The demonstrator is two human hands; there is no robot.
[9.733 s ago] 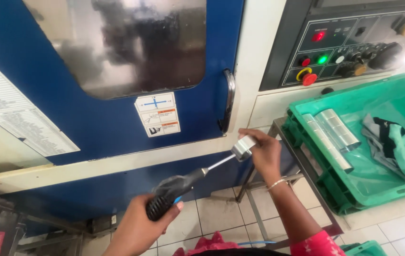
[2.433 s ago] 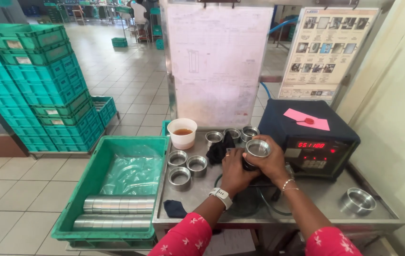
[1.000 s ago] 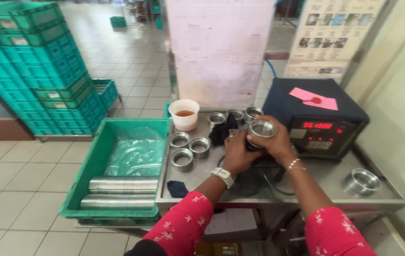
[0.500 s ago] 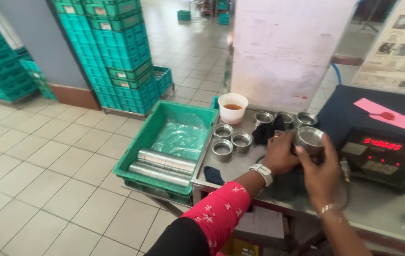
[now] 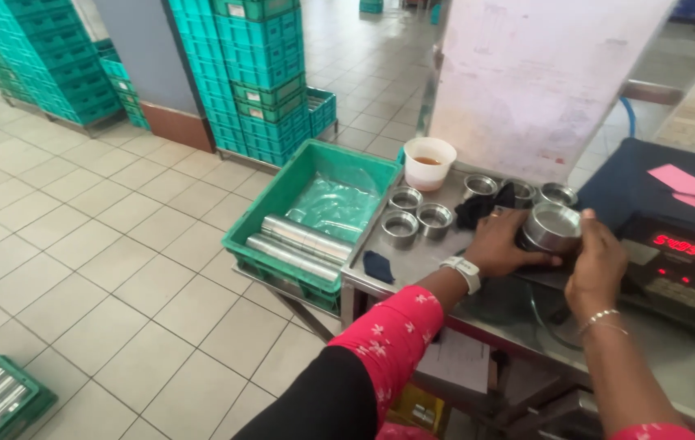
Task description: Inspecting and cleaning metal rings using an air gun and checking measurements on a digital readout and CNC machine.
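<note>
The metal ring (image 5: 552,227) sits between the left hand (image 5: 500,243) and right hand (image 5: 597,259), both apparently gripping it.

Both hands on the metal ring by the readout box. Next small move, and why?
Probably keep the metal ring steady. The left hand and right hand grip it from either side, beside the black box with a lit red display; finished-looking rings sit nearby.

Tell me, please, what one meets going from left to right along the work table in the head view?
Green crate holding metal tubes → dark cloth scrap → left hand → metal ring gripped by both hands → right hand → dark box with red digits.
</note>
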